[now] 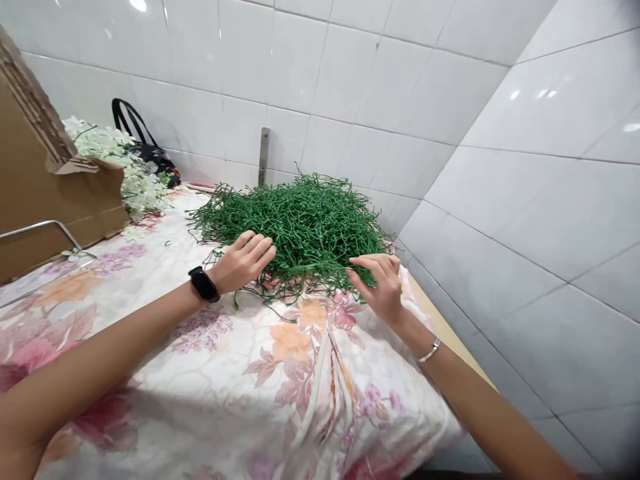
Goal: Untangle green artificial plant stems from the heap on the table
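A large tangled heap of thin green artificial stems [320, 213] lies on a floral cloth by the wall. At the heap's front left edge is my left hand [245, 260], wearing a black wrist band. Its fingers are curled with the thumb hidden, so what they hold cannot be made out. My right hand [380, 280], with a silver bracelet at the wrist, is at the front right of the heap. Its thumb and forefinger come together around the end of some green stems. A few loose strands trail onto the cloth between the hands.
The floral cloth [210, 393] covers the table and has folds in front. A cardboard box [60, 200] stands left, with a bent metal rod [40, 228] before it. White artificial flowers [143, 190], a black-handled bag [155, 157] and a metal strip [264, 157] are behind. Tiled walls enclose the back and right.
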A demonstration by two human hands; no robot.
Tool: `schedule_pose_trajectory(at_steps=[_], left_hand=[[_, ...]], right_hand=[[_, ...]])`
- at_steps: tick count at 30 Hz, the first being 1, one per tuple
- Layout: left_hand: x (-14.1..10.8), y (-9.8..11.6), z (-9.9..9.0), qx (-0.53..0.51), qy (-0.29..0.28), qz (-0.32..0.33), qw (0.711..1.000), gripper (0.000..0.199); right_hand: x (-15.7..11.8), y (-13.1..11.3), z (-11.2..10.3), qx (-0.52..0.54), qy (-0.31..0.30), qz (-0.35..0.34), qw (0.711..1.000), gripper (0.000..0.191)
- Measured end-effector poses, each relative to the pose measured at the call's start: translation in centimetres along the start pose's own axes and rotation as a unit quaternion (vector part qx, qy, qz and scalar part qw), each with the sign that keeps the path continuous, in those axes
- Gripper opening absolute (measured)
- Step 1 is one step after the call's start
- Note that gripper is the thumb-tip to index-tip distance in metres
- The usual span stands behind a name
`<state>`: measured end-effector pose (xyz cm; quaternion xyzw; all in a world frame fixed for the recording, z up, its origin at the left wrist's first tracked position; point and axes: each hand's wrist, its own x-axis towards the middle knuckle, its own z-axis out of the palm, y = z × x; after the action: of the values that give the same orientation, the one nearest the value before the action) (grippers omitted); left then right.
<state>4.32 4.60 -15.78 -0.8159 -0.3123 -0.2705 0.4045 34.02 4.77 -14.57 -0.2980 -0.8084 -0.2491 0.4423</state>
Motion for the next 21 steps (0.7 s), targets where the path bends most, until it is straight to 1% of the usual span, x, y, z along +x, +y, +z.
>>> schedule_pose_trajectory(at_steps=[3,6,8,11,14,17,21], left_hand=[[0.1,0.8,-0.1,-0.021,0.004,0.002,1.000,0.024],[0.1,2.2,-0.1,-0.056,0.017,0.006,0.998,0.030],[0.0,3.3,-0.2,-0.092,0.028,0.011,0.995,0.035],[-0.2,4.5,-0.4,-0.159,0.044,0.041,0.985,0.039],[-0.2,5.0,-0.9,-0.180,0.054,0.061,0.980,0.042],[0.3,5.4,-1.4,-0.176,0.044,0.045,0.982,0.045],[2.4,6.3,-1.3,-0.149,0.017,0.031,0.988,0.051]], right_hand=[[0.1,0.6,0.3,-0.022,-0.004,-0.020,1.000,0.018],[0.3,0.6,0.9,-0.019,-0.023,-0.052,0.998,0.019],[0.4,0.3,1.3,-0.011,-0.028,-0.052,0.998,0.018],[0.4,-0.2,1.4,-0.007,-0.030,-0.031,0.999,0.014],[0.3,-0.8,1.3,-0.001,-0.023,-0.003,1.000,0.015],[0.2,-1.5,1.1,0.016,-0.007,0.030,0.999,0.017],[-0.2,-2.9,1.1,0.056,-0.004,0.053,0.997,0.017]])
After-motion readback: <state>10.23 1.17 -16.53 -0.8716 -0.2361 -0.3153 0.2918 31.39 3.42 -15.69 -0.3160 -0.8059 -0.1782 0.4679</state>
